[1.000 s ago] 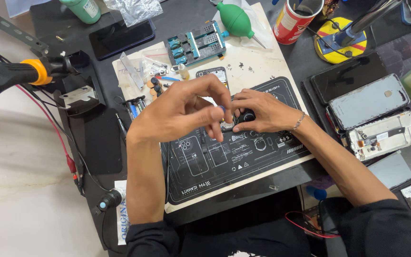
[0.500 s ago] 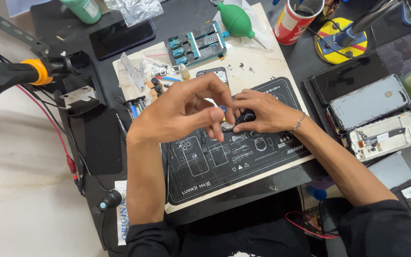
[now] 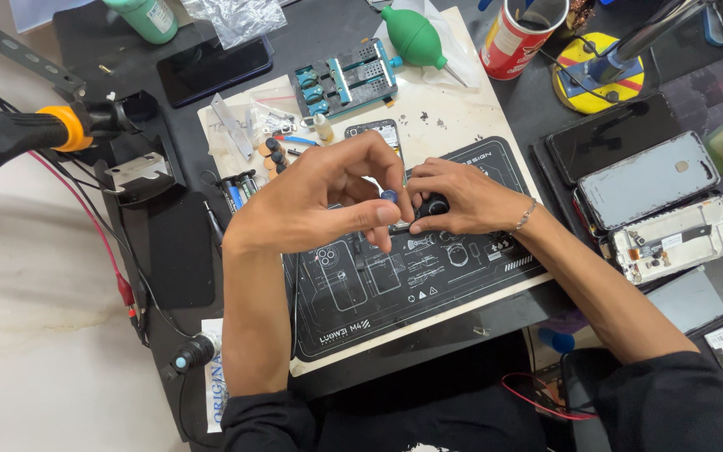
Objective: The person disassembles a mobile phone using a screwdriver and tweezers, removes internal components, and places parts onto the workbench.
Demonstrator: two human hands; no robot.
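Note:
Both my hands meet over the black repair mat (image 3: 428, 276) in the middle of the desk. My left hand (image 3: 320, 201) pinches a small blue-tipped part (image 3: 389, 197) between thumb and fingers. My right hand (image 3: 462, 201) grips a small round black object (image 3: 433, 206) right beside it. The fingertips of both hands touch or nearly touch. What lies under the hands is hidden.
A blue phone holder jig (image 3: 346, 77), green air blower (image 3: 416, 38), red can (image 3: 512, 33), dark phone (image 3: 215, 69), several opened phones (image 3: 646, 180) at right, a black-and-orange tool handle (image 3: 18, 134) with red wires at left.
My left hand's fingers have shifted slightly, and the blue-tipped part now shows between them. My right hand stays in place on the black object.

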